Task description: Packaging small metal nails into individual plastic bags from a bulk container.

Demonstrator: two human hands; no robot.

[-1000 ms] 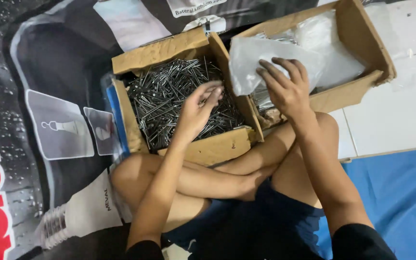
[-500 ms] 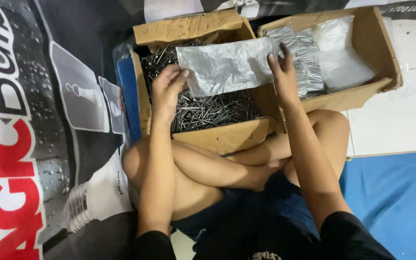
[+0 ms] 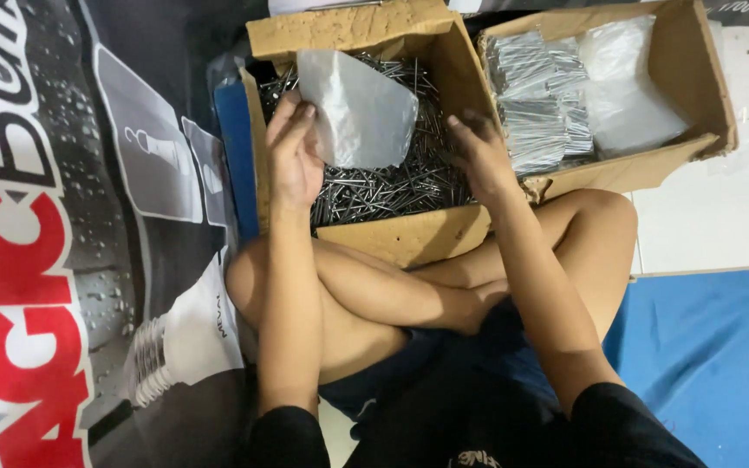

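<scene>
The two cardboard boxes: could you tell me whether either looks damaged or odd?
Yes, the right box has its near wall bent and sagging outward. The left box of loose nails has frayed, worn edges.

Clear, faintly grey plastic bag; silvery grey steel nails; 2 plain brown cardboard boxes; black-and-red printed banner with droplet pattern; blue mat; white floor tiles.

Thin, translucent plastic with a soft sheen is seen in the small bag pinched by the left hand; bright, glossy grey metal is seen in the loose nails touched by the right hand. Both boxes, the near box and the far box, are made of matt, rough brown cardboard with torn edges. The packed bags are of clear glossy plastic, the printed sheet is a smooth, slightly shiny banner material, and the floor tile is smooth white.
</scene>
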